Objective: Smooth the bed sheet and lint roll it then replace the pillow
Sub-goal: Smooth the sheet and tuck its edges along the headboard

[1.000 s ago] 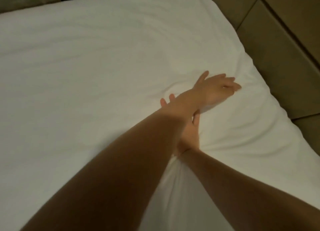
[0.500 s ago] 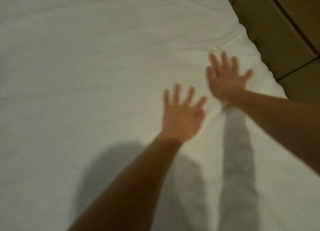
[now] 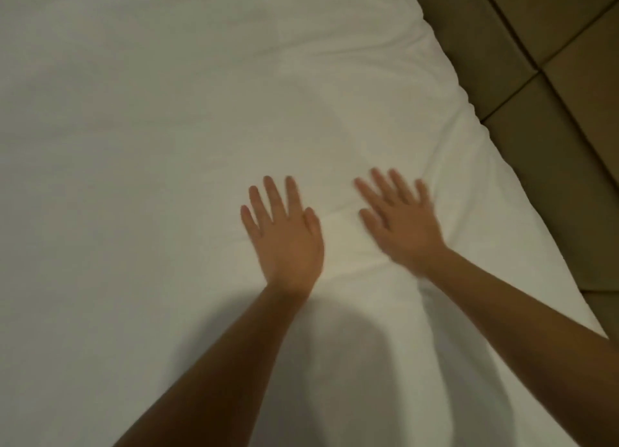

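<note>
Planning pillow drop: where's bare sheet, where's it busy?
Bare: wide bed sheet left of the left hand, and the stretch beyond both hands up to the padded panels. Crowded: creased patch around the right hand, near the edge.

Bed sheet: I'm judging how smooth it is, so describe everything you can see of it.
The bed sheet is plain white cloth, bordered on the right by tan padded panels. Its left part lies mostly flat; shallow creases gather near the right edge and between the hands. The left hand and the blurred right hand lie flat on it, fingers spread. Arm shadows cross its near part.
</note>
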`<move>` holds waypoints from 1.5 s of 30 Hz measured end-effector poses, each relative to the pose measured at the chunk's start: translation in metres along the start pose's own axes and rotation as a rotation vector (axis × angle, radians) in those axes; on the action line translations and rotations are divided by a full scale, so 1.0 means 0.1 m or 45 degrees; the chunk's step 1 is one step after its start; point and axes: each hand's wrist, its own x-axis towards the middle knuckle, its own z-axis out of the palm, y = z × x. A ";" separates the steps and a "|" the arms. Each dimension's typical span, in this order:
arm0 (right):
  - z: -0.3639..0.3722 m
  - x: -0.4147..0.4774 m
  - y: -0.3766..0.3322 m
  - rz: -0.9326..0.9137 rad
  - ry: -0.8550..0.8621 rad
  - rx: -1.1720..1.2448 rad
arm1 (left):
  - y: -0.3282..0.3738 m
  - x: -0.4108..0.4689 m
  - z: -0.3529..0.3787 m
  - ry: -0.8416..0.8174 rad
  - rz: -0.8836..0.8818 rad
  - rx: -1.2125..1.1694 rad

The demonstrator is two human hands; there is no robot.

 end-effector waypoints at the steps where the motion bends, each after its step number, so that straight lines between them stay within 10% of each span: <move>1: 0.00 -0.10 0.18 0.173 0.001 -0.026 | 0.12 -0.10 0.04 -0.015 0.087 0.030; 6: -0.11 -0.69 0.89 0.894 -0.088 0.189 | 0.81 -1.13 0.03 -0.320 0.942 -0.177; 9: -0.14 -0.90 0.76 0.880 0.006 0.126 | 0.87 -1.49 -0.16 -0.528 1.179 -0.327; 14: 0.19 -1.53 0.05 -0.146 0.000 -0.115 | 0.11 -1.60 -0.11 0.061 0.549 -0.258; 27: 0.17 -2.50 0.33 1.399 0.247 0.511 | 0.69 -2.37 -0.42 -0.477 0.708 -0.240; 37: 0.11 -2.65 0.55 1.491 0.057 0.328 | 0.83 -2.32 -0.54 -0.640 0.510 -0.578; 45: 0.22 -2.67 0.62 1.159 -0.095 0.093 | 0.88 -2.29 -0.52 -0.753 0.724 -0.265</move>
